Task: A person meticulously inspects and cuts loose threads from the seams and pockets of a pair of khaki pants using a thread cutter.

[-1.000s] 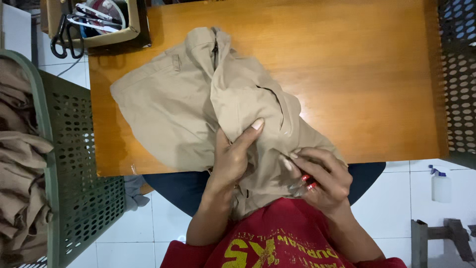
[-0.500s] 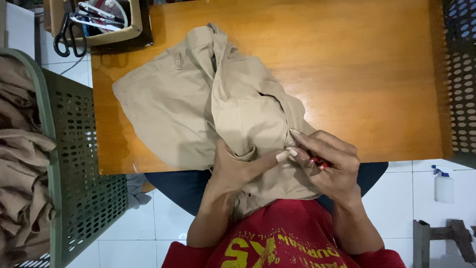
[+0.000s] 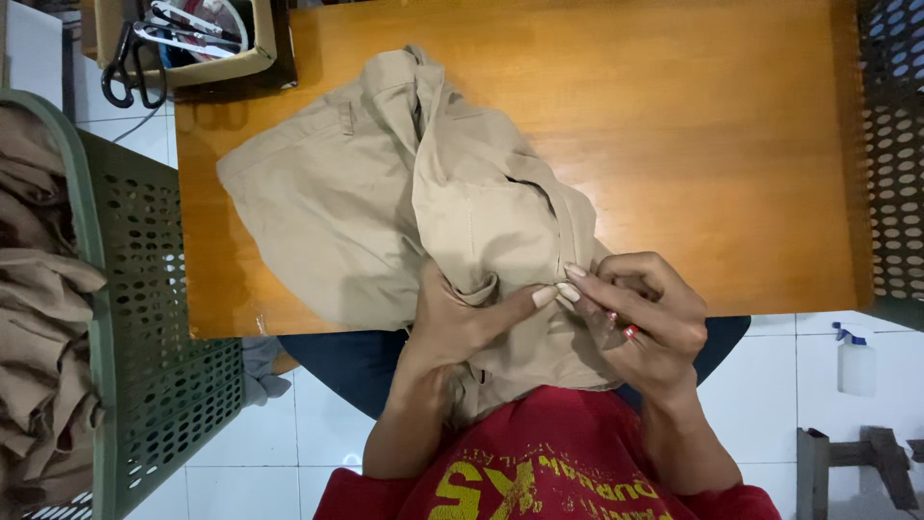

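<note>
Wooden surface (image 3: 693, 144) fills our view. Our left hand (image 3: 460, 323) and right hand (image 3: 643, 318) meet at six o'clock, fingers pinching a fold of the beige garment (image 3: 385, 202); it looks soft, light, best gripped along its seam. Green basket (image 3: 144, 337) sits at nine o'clock.

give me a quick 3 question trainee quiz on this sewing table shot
1. True or false: both hands touch the beige garment.
2. Which hand holds the small red tool? A left hand B right hand
3. What sits left of the wooden table?

Key: 1 true. 2 B. 3 a green perforated basket holding folded beige cloth.
</note>
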